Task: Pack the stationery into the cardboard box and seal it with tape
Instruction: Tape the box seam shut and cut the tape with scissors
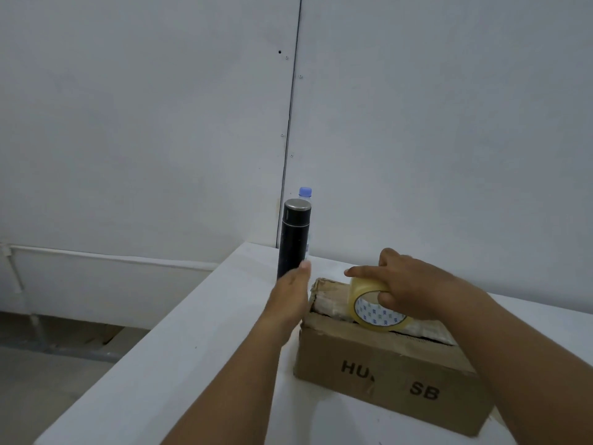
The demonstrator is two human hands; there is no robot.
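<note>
A brown cardboard box [385,377] with black letters on its side lies on the white table [192,348]. Its top flaps are folded down, with a dark gap along the middle. My right hand [407,284] grips a roll of clear tape [373,305] that rests on top of the box. My left hand [290,293] lies flat against the box's left end, fingers straight and together, holding nothing. The stationery is not visible.
A black flask [294,237] stands upright just behind my left hand, with a clear water bottle [305,192] with a blue cap behind it. The table's left edge runs diagonally; the floor lies beyond it. A grey wall is behind.
</note>
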